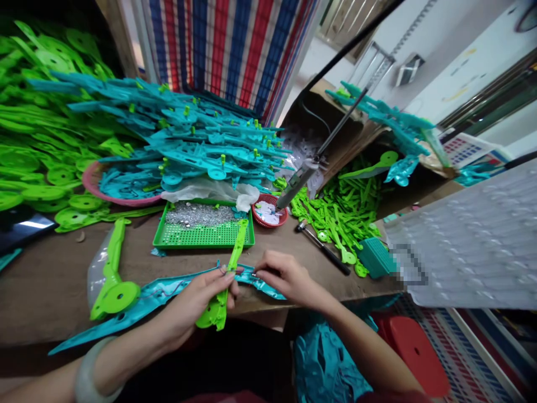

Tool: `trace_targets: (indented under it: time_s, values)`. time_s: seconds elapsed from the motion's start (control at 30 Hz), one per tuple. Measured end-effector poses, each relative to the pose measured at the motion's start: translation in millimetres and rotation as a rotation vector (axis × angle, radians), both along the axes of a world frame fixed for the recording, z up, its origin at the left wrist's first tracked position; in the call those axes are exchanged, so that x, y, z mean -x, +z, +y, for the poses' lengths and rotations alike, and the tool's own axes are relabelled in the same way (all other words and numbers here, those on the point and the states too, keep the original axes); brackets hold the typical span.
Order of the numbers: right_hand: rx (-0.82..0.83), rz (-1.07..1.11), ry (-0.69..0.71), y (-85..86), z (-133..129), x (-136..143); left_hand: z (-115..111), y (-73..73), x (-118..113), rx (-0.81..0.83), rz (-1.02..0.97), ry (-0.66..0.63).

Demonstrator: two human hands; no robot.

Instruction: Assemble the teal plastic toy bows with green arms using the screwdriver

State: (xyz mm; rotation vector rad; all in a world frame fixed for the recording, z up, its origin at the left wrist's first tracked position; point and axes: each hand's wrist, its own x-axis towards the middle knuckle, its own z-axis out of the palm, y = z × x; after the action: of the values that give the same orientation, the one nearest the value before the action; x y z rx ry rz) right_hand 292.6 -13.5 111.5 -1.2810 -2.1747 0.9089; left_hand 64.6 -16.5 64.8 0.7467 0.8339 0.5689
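Note:
Near the table's front edge, my left hand (pixel 213 288) is closed on a long lime green plastic part (pixel 237 246), which stands tilted across a long teal plastic part (pixel 157 294). To its right, my right hand (pixel 285 277) has its thumb and fingers pinched together over the teal part's right section; what is between the fingertips is too small to make out. Left of my hands lies another lime green part with a round disc (pixel 120 298), beside a clear curved piece (pixel 97 266).
Behind my hands are a green tray (pixel 203 239) of small metal pieces and a red basket (pixel 271 223). A hammer (pixel 325 249) lies to the right, near a teal block (pixel 376 257). Teal parts (pixel 201 140) are piled at the back, lime ones (pixel 37 134) at the left.

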Motion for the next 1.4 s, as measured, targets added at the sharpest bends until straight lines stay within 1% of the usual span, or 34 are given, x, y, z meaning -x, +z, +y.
trace_targets:
  time_s: [0.07,0.13,0.2,0.23,0.27,0.3,0.33,0.37,0.47,0.5,0.53,0.6,0.63,0.67,0.73,0.8,0.87,1.0,1.07,1.2,1.33,1.4]
  values:
    - [0.045,0.048,-0.065,-11.8,-9.1,8.8,0.2,0.9,-0.3,0.024,-0.048,0.061]
    - [0.162,0.145,-0.126,-25.2,-17.9,18.2,-0.2,1.1,-1.1,0.045,-0.078,0.082]
    - [0.331,0.242,-0.162,-37.8,-27.1,26.0,-0.3,0.6,-1.6,0.022,-0.061,0.057]
    - [0.385,0.267,-0.159,-42.7,-31.7,28.7,0.0,0.1,-1.7,-0.013,-0.035,0.033]
    - [0.394,0.265,-0.135,-46.1,-36.1,30.5,0.7,-0.6,-1.5,-0.063,-0.003,0.001]
    - [0.349,0.233,-0.099,-47.7,-40.1,31.3,1.7,-1.4,-1.2,-0.123,0.034,-0.040]
    - [0.243,0.180,-0.074,-47.1,-43.2,31.1,2.9,-2.2,-0.8,-0.186,0.076,-0.087]
    - [0.089,0.125,-0.075,-44.2,-45.2,30.3,4.2,-2.9,-0.4,-0.242,0.119,-0.140]
    - [-0.408,-0.029,-0.121,-24.7,-41.0,25.8,6.9,-3.1,-1.4,-0.345,0.241,-0.293]
    - [-0.523,-0.103,-0.080,-16.1,-36.1,24.3,7.0,-2.3,-2.7,-0.371,0.268,-0.332]
    - [-0.591,-0.202,0.014,-7.5,-30.1,22.7,6.7,-1.2,-4.4,-0.398,0.285,-0.367]
    - [-0.615,-0.432,0.264,7.4,-16.9,18.7,5.5,1.7,-7.9,-0.432,0.297,-0.414]
    - [-0.599,-0.525,0.357,13.0,-10.9,16.0,4.8,3.1,-9.1,-0.438,0.301,-0.429]
    - [-0.573,-0.588,0.411,17.3,-6.0,12.9,4.4,4.4,-9.7,-0.434,0.309,-0.443]
    - [-0.504,-0.618,0.426,22.1,0.2,5.3,4.0,6.5,-8.8,-0.418,0.321,-0.455]
    - [-0.430,-0.558,0.368,22.8,2.5,-2.2,3.9,8.0,-6.0,-0.407,0.307,-0.451]
    - [-0.350,-0.449,0.273,20.9,3.0,-7.3,3.6,9.5,-3.3,-0.395,0.268,-0.442]
    - [-0.186,-0.214,0.099,16.5,0.8,-5.9,1.8,12.0,-1.6,-0.428,0.226,-0.455]
    - [-0.160,-0.139,0.033,14.9,-2.0,-1.3,0.7,11.7,-2.4,-0.444,0.232,-0.466]
    - [-0.166,-0.044,-0.095,8.0,-8.1,7.3,-3.1,8.5,-4.9,-0.446,0.236,-0.458]
    - [-0.133,-0.002,-0.266,-3.4,-10.6,12.4,-8.6,5.8,-6.4,-0.455,0.251,-0.381]
    - [-0.091,0.049,-0.335,-7.7,-11.2,14.6,-10.3,4.8,-6.9,-0.463,0.258,-0.350]
